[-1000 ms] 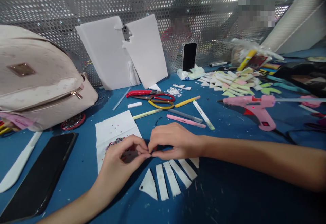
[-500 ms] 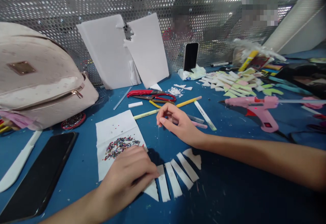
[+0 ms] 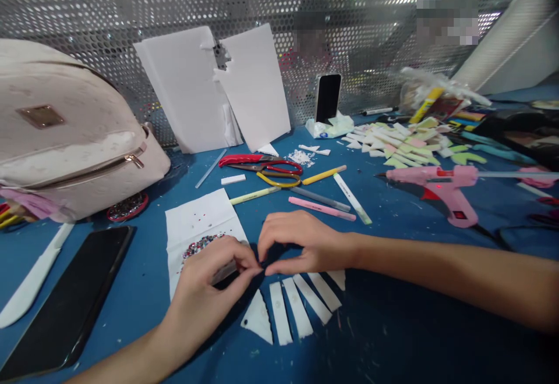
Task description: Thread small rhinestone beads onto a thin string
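Note:
My left hand (image 3: 212, 282) is closed in a pinch, thumb against forefinger, over the edge of a white paper sheet (image 3: 183, 212). Its fingertips meet those of my right hand (image 3: 301, 241), whose thumb and forefinger curl close together; anything held between them is too small to make out. On the sheet lies a heap of tiny coloured gems (image 3: 201, 245), partly covered by my left hand. Just below the fingertips is a white pointed piece (image 3: 258, 319) with a black dot. White strips (image 3: 280, 314) fan out to its right, some partly under my right hand.
Markers (image 3: 322, 208) and red-handled scissors (image 3: 262, 164) lie beyond my hands. A pink glue gun (image 3: 437, 183) rests at right, near a pile of cut pieces (image 3: 397, 139). At left are a dark phone (image 3: 70, 297), a white knife (image 3: 35, 279) and a backpack (image 3: 78, 134).
My right hand has come down toward me from the markers to meet my left fingertips. My left hand has shifted slightly left and up off the pointed white piece, uncovering it.

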Available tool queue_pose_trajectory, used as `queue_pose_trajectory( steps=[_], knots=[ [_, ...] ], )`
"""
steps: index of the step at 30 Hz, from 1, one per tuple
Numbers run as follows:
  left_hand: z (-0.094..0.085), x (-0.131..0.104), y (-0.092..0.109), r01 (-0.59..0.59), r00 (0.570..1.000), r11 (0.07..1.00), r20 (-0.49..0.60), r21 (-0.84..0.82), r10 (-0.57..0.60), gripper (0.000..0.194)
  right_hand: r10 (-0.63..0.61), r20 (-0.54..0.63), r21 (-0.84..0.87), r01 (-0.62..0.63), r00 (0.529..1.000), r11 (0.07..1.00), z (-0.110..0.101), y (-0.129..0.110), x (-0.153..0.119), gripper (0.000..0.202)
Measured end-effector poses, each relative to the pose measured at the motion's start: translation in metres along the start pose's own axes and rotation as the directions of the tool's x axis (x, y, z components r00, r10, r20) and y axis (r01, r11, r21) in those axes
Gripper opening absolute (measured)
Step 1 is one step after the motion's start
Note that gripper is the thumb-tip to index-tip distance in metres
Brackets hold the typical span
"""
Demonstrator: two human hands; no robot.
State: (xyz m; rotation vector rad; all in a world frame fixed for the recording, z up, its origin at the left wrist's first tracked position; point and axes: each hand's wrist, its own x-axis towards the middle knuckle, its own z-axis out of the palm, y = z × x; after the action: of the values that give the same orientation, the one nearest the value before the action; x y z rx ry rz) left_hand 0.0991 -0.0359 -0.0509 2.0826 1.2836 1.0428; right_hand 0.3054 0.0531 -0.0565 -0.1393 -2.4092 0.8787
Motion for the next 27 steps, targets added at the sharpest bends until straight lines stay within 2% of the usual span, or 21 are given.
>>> queue_pose_trajectory(
  steps=[2, 4, 8, 14, 18, 22, 24, 27],
  knots=[
    [0.000, 0.001, -0.001, 0.080, 0.996, 0.996, -0.023, -0.047, -0.081, 0.012, -0.044, 0.024, -0.046, 0.045, 0.999, 0.998, 0.001, 0.001, -0.001, 0.009],
    [-0.001, 0.001, -0.001, 0.107, 0.994, 0.992, -0.018, -0.068, -0.109, 0.010, -0.034, -0.006, -0.050, 0.034, 0.999, 0.998, 0.001, 0.002, -0.001, 0.008],
    [-0.002, 0.001, -0.001, 0.092, 0.996, 0.994, -0.008, -0.061, -0.092, 0.010, 0.031, -0.068, -0.015, -0.032, 0.997, 0.999, 0.000, 0.003, 0.000, 0.007],
    [-0.002, 0.000, 0.000, 0.089, 0.996, 0.994, -0.023, -0.065, -0.091, 0.014, -0.019, -0.046, -0.025, 0.017, 0.999, 1.000, 0.000, 0.003, 0.001, 0.010],
    [-0.009, 0.003, -0.002, 0.057, 0.998, 0.998, -0.029, -0.005, -0.057, 0.011, 0.013, -0.074, -0.029, -0.015, 0.997, 0.999, 0.001, 0.004, 0.000, 0.010],
    [-0.028, 0.017, -0.016, 0.078, 0.997, 0.988, -0.018, 0.130, -0.076, 0.013, 0.099, -0.144, -0.012, -0.102, 0.985, 0.995, 0.001, 0.003, 0.000, 0.006],
    [-0.036, 0.024, -0.029, 0.086, 0.995, 0.982, 0.028, 0.171, -0.092, 0.015, 0.145, -0.161, 0.018, -0.144, 0.976, 0.989, 0.000, 0.002, 0.001, 0.005],
    [-0.041, 0.031, -0.047, -0.020, 0.995, 0.968, 0.104, 0.251, -0.007, 0.017, 0.192, -0.164, 0.064, -0.183, 0.968, 0.981, -0.001, 0.001, 0.001, 0.006]
  ],
)
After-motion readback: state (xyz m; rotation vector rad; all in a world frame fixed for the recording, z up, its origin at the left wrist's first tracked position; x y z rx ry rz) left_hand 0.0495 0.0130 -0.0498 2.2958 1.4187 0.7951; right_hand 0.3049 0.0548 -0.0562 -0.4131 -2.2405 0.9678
